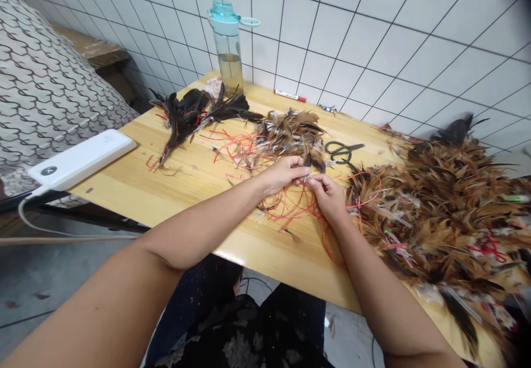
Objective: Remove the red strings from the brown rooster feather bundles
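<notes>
My left hand (pixel 286 174) and my right hand (pixel 331 195) meet over the middle of the wooden table, fingertips nearly touching. Both are closed in a pinch around the pale, fluffy base of a small feather bundle (pixel 307 176). Dark feather tips show just above the fingers, though I cannot tell whether they belong to this bundle. Loose red strings (pixel 296 205) spread under and around both hands. Just beyond my left hand lies a pile of brown feathers (pixel 292 130). Black-handled scissors (pixel 342 152) rest past my right hand.
A large heap of brown feathers (pixel 443 202) covers the table's right side. Black feathers (pixel 186 113) lie at the back left, near a water bottle (pixel 228 47). A red-capped marker (pixel 289 96) sits by the tiled wall. A white power bank (pixel 83 157) with a cable overhangs the left edge.
</notes>
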### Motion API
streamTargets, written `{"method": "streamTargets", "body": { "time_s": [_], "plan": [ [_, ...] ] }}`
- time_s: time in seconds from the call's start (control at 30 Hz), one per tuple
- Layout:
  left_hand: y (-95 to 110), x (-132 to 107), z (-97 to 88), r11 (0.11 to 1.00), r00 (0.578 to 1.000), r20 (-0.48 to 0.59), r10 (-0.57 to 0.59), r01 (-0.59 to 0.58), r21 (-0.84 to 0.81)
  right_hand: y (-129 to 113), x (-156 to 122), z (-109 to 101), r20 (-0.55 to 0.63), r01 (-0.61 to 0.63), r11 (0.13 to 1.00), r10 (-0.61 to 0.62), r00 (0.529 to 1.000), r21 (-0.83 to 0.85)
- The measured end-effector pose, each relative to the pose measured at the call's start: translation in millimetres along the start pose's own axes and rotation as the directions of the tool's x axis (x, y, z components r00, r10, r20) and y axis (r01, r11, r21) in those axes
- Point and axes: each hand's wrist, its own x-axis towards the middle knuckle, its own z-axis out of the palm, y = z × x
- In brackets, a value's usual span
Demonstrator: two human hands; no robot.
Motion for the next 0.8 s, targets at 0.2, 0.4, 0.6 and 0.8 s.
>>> {"method": "streamTargets", "body": {
  "time_s": [0.2, 0.4, 0.6, 0.8],
  "plan": [
    [0.2, -1.2, 0.6, 0.986, 0.997, -0.005, 0.078, -0.076, 0.15, 0.9, 0.0, 0.1, -0.022, -0.013, 1.0, 0.013, 1.0, -0.002],
    [-1.9, 0.7, 2.7, 0.977, 0.994, 0.024, 0.108, -0.111, 0.18, 2.3, 1.6, 0.6, 0.064, 0.016, 0.999, -0.019, 0.998, 0.05],
    [-3.8, 1.7, 1.8, 0.985, 0.996, 0.044, 0.083, -0.089, 0.149, 2.7, 2.9, -2.2, 0.072, -0.051, 0.991, 0.043, 0.997, 0.127],
    [-2.7, 1.8, 2.4, 0.975, 0.994, 0.02, 0.109, -0.11, 0.194, 1.9, 3.0, -2.0, 0.087, -0.052, 0.99, 0.041, 0.995, 0.134]
  ]
}}
